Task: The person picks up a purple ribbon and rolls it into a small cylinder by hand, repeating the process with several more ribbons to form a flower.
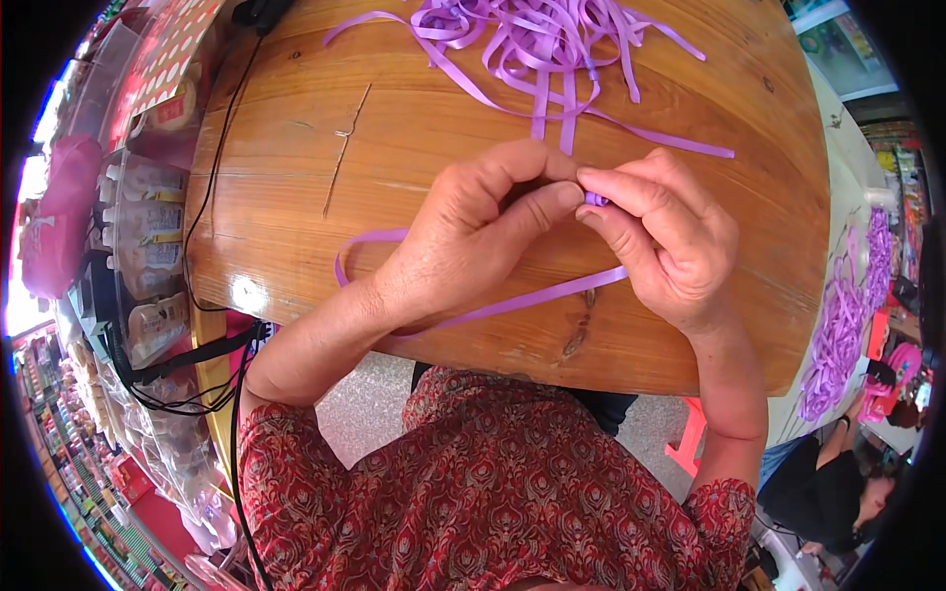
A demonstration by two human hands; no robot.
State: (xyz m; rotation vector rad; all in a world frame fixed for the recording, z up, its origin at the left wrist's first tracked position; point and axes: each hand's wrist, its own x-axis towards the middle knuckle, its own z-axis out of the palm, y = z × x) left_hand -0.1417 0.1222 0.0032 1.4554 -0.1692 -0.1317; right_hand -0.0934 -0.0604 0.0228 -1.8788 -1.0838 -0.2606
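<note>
Above the wooden table (286,177), my two hands meet with their fingertips together. A purple ribbon (552,294) loops over the wood below them, one end running up to my right hand. Between the fingertips shows a small, tightly bunched purple piece (595,199). My left hand (483,217) is closed, thumb against forefinger beside that piece; what it grips is mostly hidden. My right hand (670,231) pinches the purple piece between thumb and fingers. Just beyond the hands lies a tangled heap of purple ribbons (537,44), with strands trailing toward me.
A thin twisted wire or cord (343,143) lies on the table's left. A black cable (222,148) runs along the left edge, beside hanging clear packets (153,236). More purple ribbons (838,335) lie on a pale surface at right. Another person (823,483) sits at lower right.
</note>
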